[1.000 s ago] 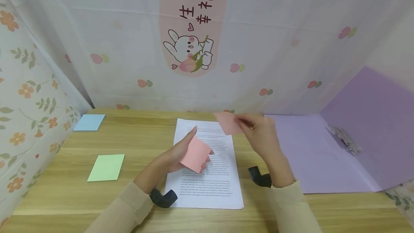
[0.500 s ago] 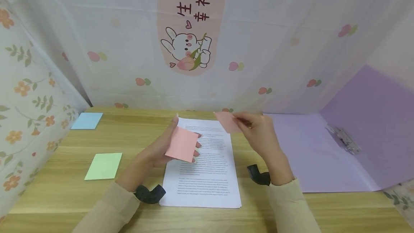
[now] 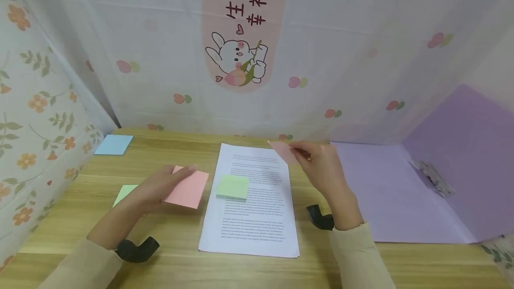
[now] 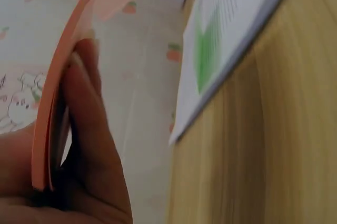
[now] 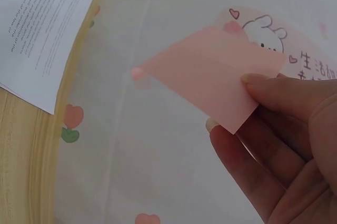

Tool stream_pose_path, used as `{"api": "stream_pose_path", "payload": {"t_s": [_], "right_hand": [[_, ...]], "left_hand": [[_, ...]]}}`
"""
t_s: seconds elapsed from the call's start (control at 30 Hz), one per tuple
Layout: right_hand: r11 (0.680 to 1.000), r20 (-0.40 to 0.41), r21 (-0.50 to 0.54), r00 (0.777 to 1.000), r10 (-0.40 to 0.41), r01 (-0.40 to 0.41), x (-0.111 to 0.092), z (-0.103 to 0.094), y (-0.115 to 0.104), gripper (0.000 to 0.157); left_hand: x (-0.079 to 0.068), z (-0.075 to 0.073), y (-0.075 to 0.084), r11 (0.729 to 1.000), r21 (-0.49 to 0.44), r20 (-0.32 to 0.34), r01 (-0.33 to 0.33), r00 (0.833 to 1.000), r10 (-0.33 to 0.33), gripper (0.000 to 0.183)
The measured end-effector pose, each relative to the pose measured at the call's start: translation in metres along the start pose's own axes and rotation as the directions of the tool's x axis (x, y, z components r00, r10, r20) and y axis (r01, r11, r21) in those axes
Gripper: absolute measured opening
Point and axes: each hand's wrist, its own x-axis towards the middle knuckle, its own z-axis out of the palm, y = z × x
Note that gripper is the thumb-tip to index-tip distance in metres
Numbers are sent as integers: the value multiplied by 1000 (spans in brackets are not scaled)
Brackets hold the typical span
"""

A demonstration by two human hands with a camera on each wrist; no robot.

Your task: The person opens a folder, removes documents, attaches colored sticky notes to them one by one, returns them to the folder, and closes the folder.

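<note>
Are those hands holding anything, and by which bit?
Yes, both are. The left hand grips a pink pad of sticky notes by the side nearest its palm; the right hand pinches a thin pink note by one edge.

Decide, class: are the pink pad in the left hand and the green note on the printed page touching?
Apart: the head view shows table and page between the pink pad and the green note.

From my head, one camera looks forward and down over the table (image 3: 257,273) toward the patterned curtain (image 3: 341,70). My left-wrist view looks close along a pink pad (image 4: 45,103); my right-wrist view closely faces a pink note (image 5: 205,77). Both (turned sideways) share curtain and printed paper (image 5: 47,34).
</note>
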Motion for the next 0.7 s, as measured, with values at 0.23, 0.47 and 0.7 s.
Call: {"api": "stream_pose_path", "payload": {"t_s": [0.23, 0.47, 0.7], "right_hand": [[1000, 35, -13, 999, 9, -8, 0, 2, -3, 16], [999, 50, -34, 999, 10, -8, 0, 1, -2, 14], [1000, 75, -11, 997, 9, -8, -1, 2, -4, 14]], "left_hand": [[-20, -47, -24, 1000, -11, -100, -8, 995, 7, 70], [-36, -83, -51, 988, 149, -215, 37, 977, -4, 78], [-44, -122, -85, 889, 451, -309, 80, 948, 71, 71]]}}
